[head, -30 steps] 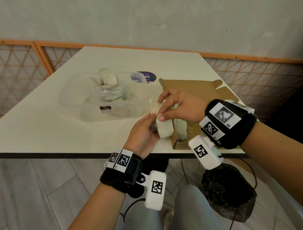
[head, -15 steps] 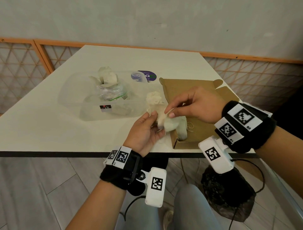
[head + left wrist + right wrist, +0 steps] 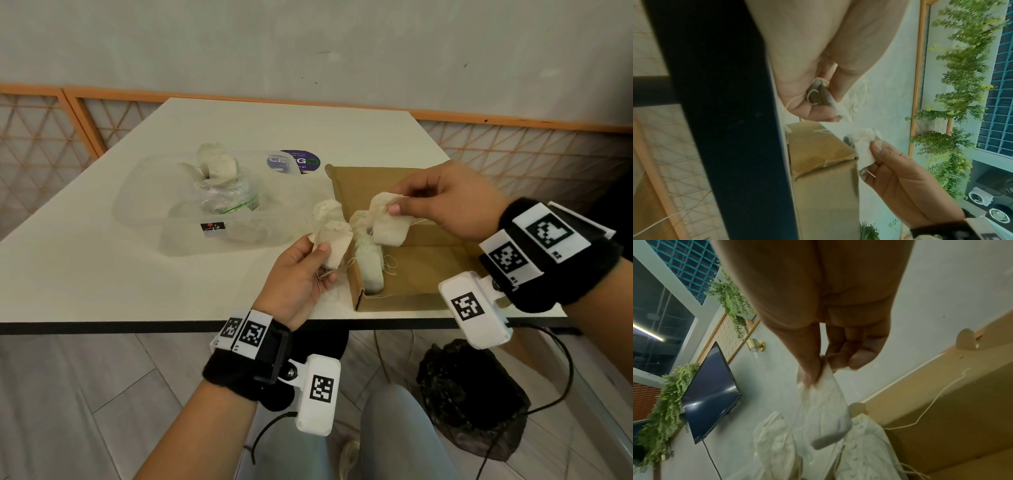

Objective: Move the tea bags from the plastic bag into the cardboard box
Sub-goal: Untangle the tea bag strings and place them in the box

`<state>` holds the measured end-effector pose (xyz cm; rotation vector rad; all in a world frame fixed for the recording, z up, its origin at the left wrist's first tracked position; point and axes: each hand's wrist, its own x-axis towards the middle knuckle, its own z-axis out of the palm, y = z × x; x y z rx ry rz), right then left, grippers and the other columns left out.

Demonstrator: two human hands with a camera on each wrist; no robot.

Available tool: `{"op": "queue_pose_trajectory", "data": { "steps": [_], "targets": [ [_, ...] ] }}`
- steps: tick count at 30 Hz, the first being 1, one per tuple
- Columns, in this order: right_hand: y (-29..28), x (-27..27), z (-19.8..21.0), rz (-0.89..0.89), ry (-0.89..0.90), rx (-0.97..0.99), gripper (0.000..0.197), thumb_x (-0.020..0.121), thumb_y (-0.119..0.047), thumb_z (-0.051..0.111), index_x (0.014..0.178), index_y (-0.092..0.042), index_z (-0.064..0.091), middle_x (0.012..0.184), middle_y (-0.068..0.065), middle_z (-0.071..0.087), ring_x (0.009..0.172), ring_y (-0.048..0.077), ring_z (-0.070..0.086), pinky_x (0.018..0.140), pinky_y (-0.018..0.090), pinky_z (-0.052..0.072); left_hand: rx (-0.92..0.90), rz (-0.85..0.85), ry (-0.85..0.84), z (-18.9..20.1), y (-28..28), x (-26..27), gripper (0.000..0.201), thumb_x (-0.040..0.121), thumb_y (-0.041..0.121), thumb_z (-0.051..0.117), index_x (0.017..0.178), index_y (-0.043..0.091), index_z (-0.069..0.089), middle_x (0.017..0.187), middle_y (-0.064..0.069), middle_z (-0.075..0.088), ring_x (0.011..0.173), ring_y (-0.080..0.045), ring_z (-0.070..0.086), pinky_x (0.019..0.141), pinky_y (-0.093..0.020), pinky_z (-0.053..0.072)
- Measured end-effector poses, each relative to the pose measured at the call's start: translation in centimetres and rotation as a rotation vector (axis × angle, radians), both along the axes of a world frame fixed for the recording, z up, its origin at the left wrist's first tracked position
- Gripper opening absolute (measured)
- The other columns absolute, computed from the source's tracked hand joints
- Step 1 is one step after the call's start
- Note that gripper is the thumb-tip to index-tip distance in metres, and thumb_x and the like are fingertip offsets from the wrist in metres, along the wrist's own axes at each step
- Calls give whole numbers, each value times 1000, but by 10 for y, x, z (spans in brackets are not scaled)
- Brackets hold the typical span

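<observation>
The left hand (image 3: 298, 274) pinches a tea bag (image 3: 334, 240) beside the box (image 3: 428, 274). The right hand (image 3: 452, 202) pinches another bag (image 3: 388, 226) over it.

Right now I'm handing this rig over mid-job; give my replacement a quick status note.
Left hand pinches a tea bag above the table, just left of the cardboard box.
Right hand pinches another tea bag over the open box.
Done: at least one tea bag lies in the box's near-left corner.
Left: drop both held bags in, then fetch the rest; more tea bags sit on the crumpled plastic bag inside the clear container. The exact count is unclear.
</observation>
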<state>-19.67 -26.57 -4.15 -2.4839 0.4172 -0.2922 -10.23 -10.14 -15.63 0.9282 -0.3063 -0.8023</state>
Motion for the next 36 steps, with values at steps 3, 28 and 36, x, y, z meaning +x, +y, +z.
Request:
{"op": "queue_pose_trajectory", "data": {
  "steps": [3, 28, 36],
  "targets": [
    [-5, -2, 3, -35, -34, -10, 17, 84, -21, 65, 96, -10, 71, 95, 14, 70, 88, 26, 62, 84, 33, 47, 0, 12, 25, 1, 0, 0, 15, 95, 6, 48, 88, 12, 60, 76, 0, 66, 70, -11, 55, 50, -16, 46],
    [-24, -15, -11, -20, 42, 54, 11, 85, -25, 63, 85, -16, 70, 88, 15, 68, 87, 33, 61, 85, 43, 46, 190, 316, -289, 40, -22, 13, 9, 92, 27, 59, 84, 26, 64, 79, 6, 62, 69, -6, 51, 60, -21, 38],
    [1, -7, 15, 14, -202, 463, 5, 77, -18, 70, 80, -22, 70, 94, 13, 66, 84, 20, 54, 75, 28, 47, 83, 214, -316, 59, -52, -9, 12, 93, 21, 56, 90, 23, 67, 80, 3, 70, 70, -8, 63, 59, -23, 51]
  ]
}}
